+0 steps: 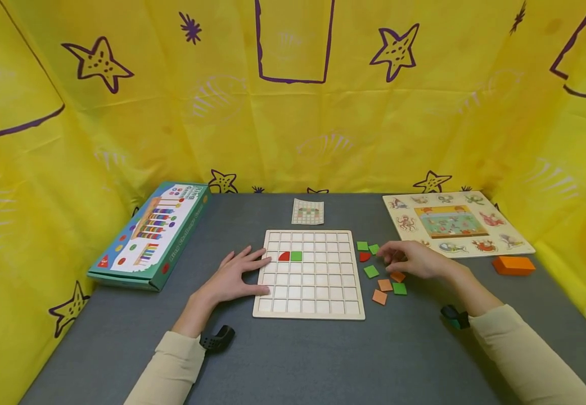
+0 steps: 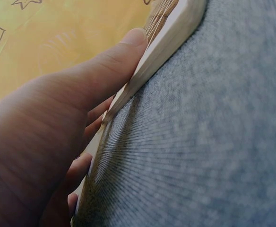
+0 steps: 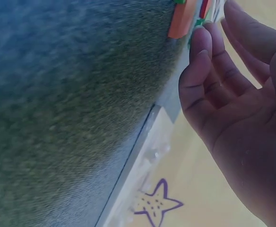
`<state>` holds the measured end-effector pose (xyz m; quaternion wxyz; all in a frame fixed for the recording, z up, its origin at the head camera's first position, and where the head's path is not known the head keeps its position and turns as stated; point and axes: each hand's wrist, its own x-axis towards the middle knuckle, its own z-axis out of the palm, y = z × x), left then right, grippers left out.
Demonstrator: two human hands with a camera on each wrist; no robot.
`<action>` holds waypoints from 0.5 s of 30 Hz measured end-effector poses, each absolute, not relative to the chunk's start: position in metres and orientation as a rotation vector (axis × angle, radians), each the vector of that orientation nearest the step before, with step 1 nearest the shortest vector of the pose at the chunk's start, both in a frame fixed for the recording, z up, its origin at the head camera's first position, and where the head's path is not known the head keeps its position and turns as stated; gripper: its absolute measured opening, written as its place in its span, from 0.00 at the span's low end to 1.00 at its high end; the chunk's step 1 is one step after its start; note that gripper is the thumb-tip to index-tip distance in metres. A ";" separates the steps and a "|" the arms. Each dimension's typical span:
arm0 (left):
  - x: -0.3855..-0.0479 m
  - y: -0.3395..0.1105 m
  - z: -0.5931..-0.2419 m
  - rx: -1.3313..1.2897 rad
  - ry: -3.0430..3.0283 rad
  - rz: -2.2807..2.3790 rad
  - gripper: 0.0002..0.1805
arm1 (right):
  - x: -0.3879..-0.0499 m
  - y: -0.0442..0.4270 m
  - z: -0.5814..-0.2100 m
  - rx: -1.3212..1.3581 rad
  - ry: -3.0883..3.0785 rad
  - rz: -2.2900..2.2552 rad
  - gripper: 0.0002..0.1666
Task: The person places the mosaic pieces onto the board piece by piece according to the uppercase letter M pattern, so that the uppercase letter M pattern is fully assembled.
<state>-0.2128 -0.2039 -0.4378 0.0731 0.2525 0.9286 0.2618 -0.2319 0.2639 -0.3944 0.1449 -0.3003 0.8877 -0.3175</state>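
Note:
A pale wooden grid board (image 1: 308, 293) lies in the middle of the table. A red quarter-round tile (image 1: 284, 256) and a green square tile (image 1: 296, 256) sit side by side in its cells. My left hand (image 1: 236, 275) rests at the board's left edge, fingers spread, the thumb (image 2: 121, 52) touching the rim. Right of the board, my right hand (image 1: 417, 259) hovers over loose tiles with bent fingers; no tile shows between fingers and thumb. Among those tiles are a green square (image 1: 371, 271), a red quarter-round (image 1: 364, 257) and an orange square (image 1: 379, 297).
Behind the board lies a small pattern card (image 1: 308, 212). A green game box (image 1: 153, 230) stands at the left. A sea-animal puzzle board (image 1: 455, 246) lies at the right, near an orange block (image 1: 513, 265). Yellow cloth (image 1: 293, 129) surrounds the table.

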 end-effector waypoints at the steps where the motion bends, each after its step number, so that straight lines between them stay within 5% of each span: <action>1: -0.213 -0.204 -0.438 0.759 2.788 0.788 0.48 | -0.231 0.265 -0.395 -0.870 2.556 -0.912 0.16; 15: -0.211 -0.203 -0.437 0.751 2.793 0.785 0.48 | -0.226 0.279 -0.398 -0.887 2.549 -0.872 0.17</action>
